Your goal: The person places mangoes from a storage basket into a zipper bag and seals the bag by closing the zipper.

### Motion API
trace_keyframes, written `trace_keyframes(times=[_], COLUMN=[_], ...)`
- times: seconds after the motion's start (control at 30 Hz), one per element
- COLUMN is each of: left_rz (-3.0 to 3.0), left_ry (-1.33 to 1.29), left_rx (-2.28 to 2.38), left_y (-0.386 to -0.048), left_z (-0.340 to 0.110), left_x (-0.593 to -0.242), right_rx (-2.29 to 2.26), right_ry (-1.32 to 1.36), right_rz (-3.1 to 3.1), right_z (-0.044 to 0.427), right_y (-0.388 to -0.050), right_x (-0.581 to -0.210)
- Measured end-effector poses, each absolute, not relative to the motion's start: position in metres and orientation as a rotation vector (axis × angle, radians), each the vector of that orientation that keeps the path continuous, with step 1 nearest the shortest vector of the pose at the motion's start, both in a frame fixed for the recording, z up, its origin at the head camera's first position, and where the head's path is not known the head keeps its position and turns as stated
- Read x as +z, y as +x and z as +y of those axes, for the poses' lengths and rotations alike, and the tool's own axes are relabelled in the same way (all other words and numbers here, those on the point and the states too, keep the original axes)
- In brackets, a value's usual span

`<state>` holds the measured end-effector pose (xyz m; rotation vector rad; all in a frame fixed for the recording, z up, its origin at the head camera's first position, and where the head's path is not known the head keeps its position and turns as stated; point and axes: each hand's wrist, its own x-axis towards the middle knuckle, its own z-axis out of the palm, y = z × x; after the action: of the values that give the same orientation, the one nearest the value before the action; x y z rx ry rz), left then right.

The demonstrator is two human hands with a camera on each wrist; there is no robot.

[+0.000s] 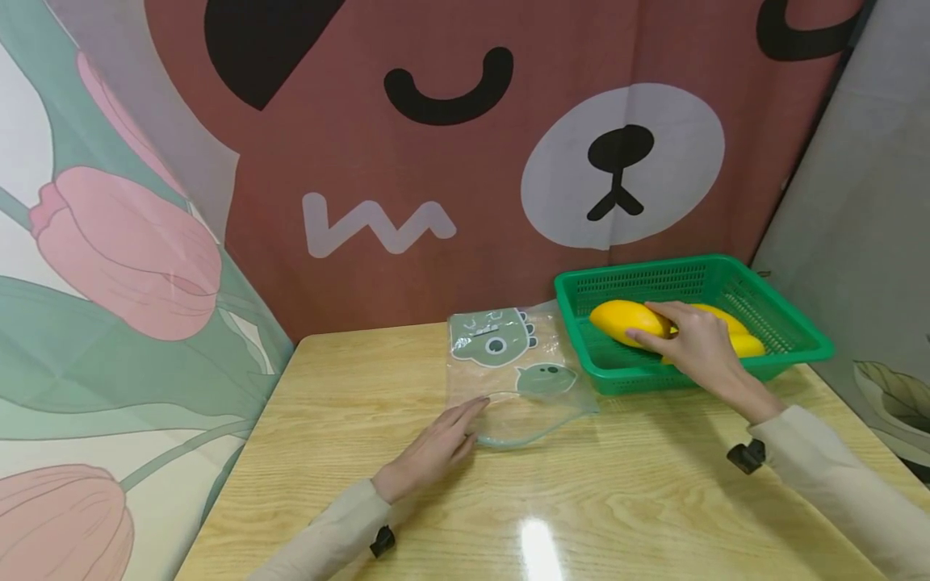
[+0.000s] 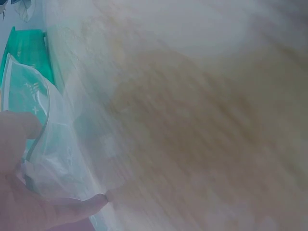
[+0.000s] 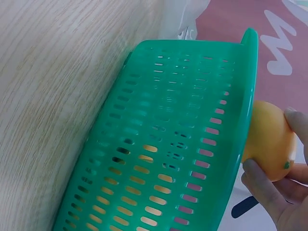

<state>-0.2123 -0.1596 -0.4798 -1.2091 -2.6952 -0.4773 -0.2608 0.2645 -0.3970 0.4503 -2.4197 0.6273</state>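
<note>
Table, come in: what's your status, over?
Right hand: gripping yellow fruit.
Left hand: touching clear bag at its mouth.
Possibly in the way: green basket, its side between fruit and bag.

A plump yellow mango [image 1: 626,321], held lying sideways over the green basket [image 1: 635,381]! Just beside, the clear, green-printed plastic bag [image 1: 508,379] lies flat, its near mouth gaping.

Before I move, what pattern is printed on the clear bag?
The clear bag carries green cartoon creatures edged in white; the head view shows them best.
</note>
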Motion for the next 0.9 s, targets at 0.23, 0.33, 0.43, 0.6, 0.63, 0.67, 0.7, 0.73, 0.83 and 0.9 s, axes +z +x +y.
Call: trace_keyframes(times=[0.23,0.33,0.43,0.6,0.63,0.67,0.7,0.73,0.83,0.9], left_rz=[-2.712,-2.733,-2.736,-2.718,-2.713,-2.71,-2.709,-2.709,-2.712,-2.719], left_ry=[-1.199,-1.191,-1.188,-1.186,-1.186,-1.186,-1.186,-1.186,-1.187,-1.187], left_rx=[-0.481,-0.494,-0.509,-0.551,-0.556,-0.56,-0.56,-0.561,-0.549,-0.54], left_y=[-0.212,-0.211,-0.211,-0.21,-0.21,-0.21,-0.21,-0.21,-0.211,-0.211], left_z=[-0.158,-0.158,-0.158,-0.157,-0.157,-0.157,-0.157,-0.157,-0.158,-0.158], left_x=[-0.479,-0.478,-0.478,-0.476,-0.477,-0.477,-0.477,-0.477,-0.478,-0.478], right_rx=[0.638,0.65,0.659,0.664,0.662,0.663,0.663,0.661,0.664,0.666], right_ry=[0.471,0.483,0.489,0.496,0.497,0.5,0.505,0.506,0.519,0.522], right_rz=[-2.391,-2.377,-2.369,-2.357,-2.354,-2.351,-2.347,-2.345,-2.337,-2.334], right_z=[0.261,0.26,0.259,0.257,0.257,0.256,0.256,0.255,0.254,0.253], right_y=[-0.256,-0.254,-0.253,-0.252,-0.251,-0.251,-0.25,-0.25,-0.249,-0.248], right_x=[-0.396,-0.396,-0.395,-0.395,-0.395,-0.395,-0.394,-0.394,-0.393,-0.393])
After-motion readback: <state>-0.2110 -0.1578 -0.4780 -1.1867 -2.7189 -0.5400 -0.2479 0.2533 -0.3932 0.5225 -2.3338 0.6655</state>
